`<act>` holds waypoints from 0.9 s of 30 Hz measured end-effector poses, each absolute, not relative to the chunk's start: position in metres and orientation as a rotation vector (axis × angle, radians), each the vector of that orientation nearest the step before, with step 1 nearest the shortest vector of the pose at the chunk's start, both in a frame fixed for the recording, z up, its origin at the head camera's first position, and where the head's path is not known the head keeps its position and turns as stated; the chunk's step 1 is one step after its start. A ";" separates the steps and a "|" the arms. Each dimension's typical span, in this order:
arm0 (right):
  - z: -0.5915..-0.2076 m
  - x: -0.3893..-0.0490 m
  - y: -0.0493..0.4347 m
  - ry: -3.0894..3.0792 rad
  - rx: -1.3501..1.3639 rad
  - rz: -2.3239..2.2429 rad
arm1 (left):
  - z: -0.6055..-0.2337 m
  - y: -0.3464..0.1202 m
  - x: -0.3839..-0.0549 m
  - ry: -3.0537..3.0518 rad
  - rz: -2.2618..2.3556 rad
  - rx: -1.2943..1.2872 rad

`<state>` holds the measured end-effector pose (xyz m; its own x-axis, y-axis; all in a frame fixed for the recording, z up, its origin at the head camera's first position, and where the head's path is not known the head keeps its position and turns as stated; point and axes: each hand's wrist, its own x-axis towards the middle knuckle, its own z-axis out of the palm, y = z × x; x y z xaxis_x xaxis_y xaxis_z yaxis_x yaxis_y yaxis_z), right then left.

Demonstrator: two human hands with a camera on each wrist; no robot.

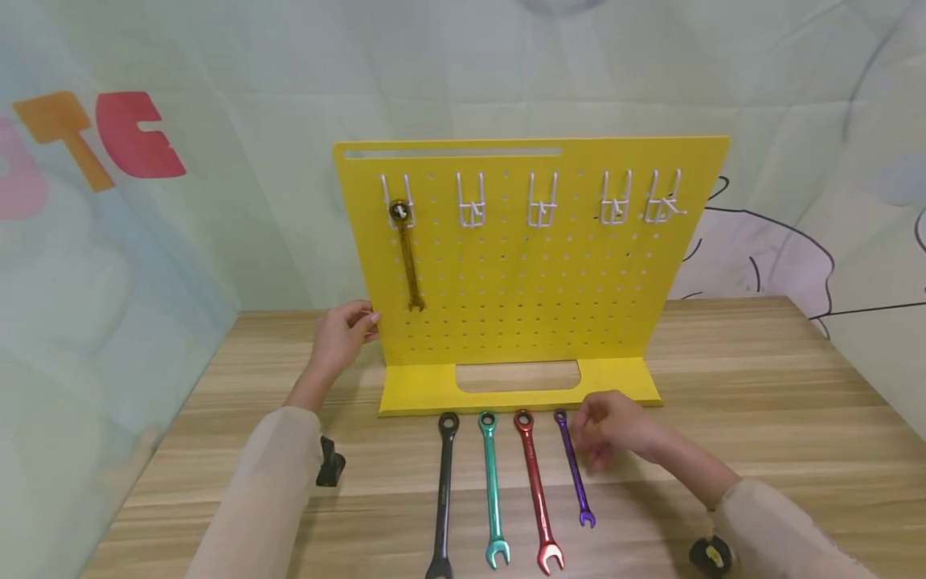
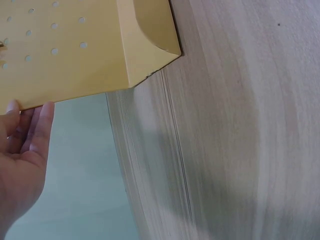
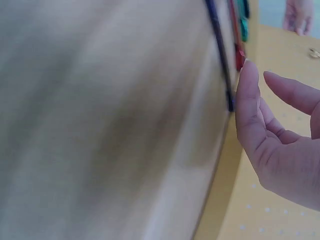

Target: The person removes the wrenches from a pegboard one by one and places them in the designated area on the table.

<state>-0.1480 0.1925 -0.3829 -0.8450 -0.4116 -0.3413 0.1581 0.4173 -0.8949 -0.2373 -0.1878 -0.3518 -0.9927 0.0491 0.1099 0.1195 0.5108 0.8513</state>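
A yellow pegboard [image 1: 521, 322] stands upright on the table, a bronze-coloured combination wrench [image 1: 409, 265] hanging from its leftmost hook. My left hand [image 1: 342, 338] pinches the board's left edge, thumb in front and fingers behind, as the left wrist view shows the hand [image 2: 25, 155] too. Before the board lie a black wrench [image 1: 444, 490], a green wrench [image 1: 493, 482], a red wrench [image 1: 537, 490] and a smaller purple wrench [image 1: 575, 466]. Just right of the purple one is my right hand [image 1: 615, 426], its fingers loosely bent and holding nothing; thumb and forefinger are apart in the right wrist view.
Several white wire hooks [image 1: 542, 205] without wrenches line the upper board. The board's yellow base [image 1: 419, 386] has a long cut-out and sits just behind the wrench heads. A printed cloth [image 1: 289, 96] hangs behind the wooden table [image 1: 760, 386].
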 end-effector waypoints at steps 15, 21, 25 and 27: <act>-0.360 -0.166 0.188 2.228 -0.282 -1.438 | -0.352 -0.188 -0.238 -2.669 -1.519 -0.147; -0.356 -0.170 0.181 2.238 -0.340 -1.422 | -0.353 -0.188 -0.237 -2.644 -1.472 -0.180; -0.352 -0.174 0.175 2.242 -0.337 -1.414 | -0.354 -0.188 -0.238 -2.637 -1.488 -0.180; -0.351 -0.176 0.171 2.241 -0.325 -1.422 | -0.354 -0.189 -0.239 -2.644 -1.499 -0.181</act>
<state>-0.1762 0.1711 -0.3509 -0.8646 -0.4326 -0.2558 0.0473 0.4367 -0.8984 -0.2386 -0.1888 -0.3542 -0.9883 0.0555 0.1420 0.1504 0.5094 0.8473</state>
